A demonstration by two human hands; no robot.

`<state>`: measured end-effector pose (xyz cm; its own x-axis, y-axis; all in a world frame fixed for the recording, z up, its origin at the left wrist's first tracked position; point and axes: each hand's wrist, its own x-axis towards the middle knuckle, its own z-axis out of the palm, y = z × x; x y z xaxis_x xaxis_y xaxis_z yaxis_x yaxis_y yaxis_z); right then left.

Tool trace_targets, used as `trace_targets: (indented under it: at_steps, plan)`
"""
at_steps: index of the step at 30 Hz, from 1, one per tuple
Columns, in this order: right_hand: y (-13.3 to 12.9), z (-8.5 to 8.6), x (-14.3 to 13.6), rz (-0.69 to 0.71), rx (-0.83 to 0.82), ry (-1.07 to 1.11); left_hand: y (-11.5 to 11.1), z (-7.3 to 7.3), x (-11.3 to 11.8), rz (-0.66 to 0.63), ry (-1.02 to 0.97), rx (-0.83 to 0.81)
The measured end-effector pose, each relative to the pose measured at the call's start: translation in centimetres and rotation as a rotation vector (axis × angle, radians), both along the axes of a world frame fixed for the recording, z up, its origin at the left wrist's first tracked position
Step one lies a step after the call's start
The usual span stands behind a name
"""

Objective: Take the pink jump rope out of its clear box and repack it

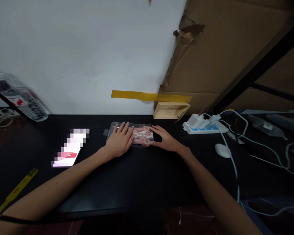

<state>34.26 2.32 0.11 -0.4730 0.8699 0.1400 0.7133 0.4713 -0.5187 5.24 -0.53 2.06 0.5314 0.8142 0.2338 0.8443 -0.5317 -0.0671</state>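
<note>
A clear plastic package [142, 133] with pink and white pieces inside lies flat on the black table [100, 189]. My left hand [120, 140] rests palm down over its left part, fingers spread, hiding that portion. At the package's right end is my right hand [164, 138], its thumb and fingers apart and their tips at or beside the edge; whether they touch it is hard to tell. Neither hand is closed around anything.
A lit phone [71, 150] lies at left, with a water bottle [22, 98] behind it. A wooden tray [171, 110] leans at the back. On the right are a white power strip [205, 125], a white mouse [222, 150] and loose cables. Yellow tape [137, 95] crosses the back panel.
</note>
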Motion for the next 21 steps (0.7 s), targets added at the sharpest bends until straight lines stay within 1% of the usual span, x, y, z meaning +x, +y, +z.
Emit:
trace_targets:
  at_steps: [6,14,21]
  plan:
    - [0.1,1.0,0.9,0.026,-0.041,-0.084,-0.1,0.1,0.0,0.002,0.011,0.001]
    - [0.0,0.1,0.0,0.012,0.032,-0.070,-0.2,0.4,0.3,0.006,0.067,-0.008]
    - [-0.2,0.3,-0.6,0.019,0.045,-0.123,-0.3,0.6,0.4,0.012,0.070,-0.003]
